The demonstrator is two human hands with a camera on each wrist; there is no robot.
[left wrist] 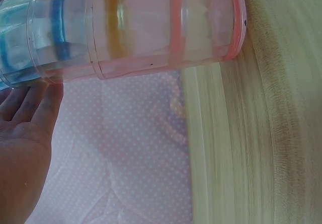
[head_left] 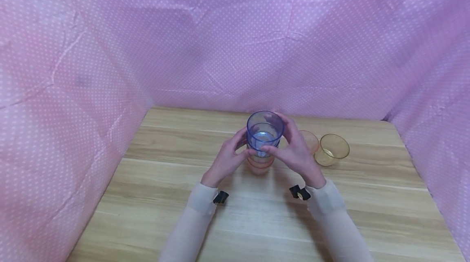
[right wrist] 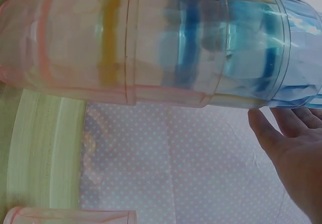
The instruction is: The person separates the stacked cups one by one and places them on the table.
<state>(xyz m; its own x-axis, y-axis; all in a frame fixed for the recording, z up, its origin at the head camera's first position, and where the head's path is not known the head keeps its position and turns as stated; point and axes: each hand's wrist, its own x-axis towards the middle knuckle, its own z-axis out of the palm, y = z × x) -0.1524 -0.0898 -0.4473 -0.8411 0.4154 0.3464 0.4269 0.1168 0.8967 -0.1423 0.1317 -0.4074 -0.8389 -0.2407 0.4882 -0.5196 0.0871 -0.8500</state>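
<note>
A tall stack of nested see-through cups stands upright on the table, a blue cup (head_left: 263, 135) on top and a pink cup (head_left: 260, 167) at the bottom. Blue and amber bands show through its walls in both wrist views. My right hand (head_left: 296, 152) grips the blue cup, thumb on the near side and fingers round the far right. From the left, my left hand (head_left: 228, 156) holds the upper part of the stack between thumb and fingers, slightly lower than the right. The left wrist view shows the left fingers (left wrist: 37, 103) against the cup wall.
Right of the stack, behind the right hand, stand another pink cup (head_left: 310, 141) and a yellow cup (head_left: 332, 150), side by side. The wooden table (head_left: 176, 180) is enclosed by pink dotted cloth (head_left: 227, 49) at the back and sides.
</note>
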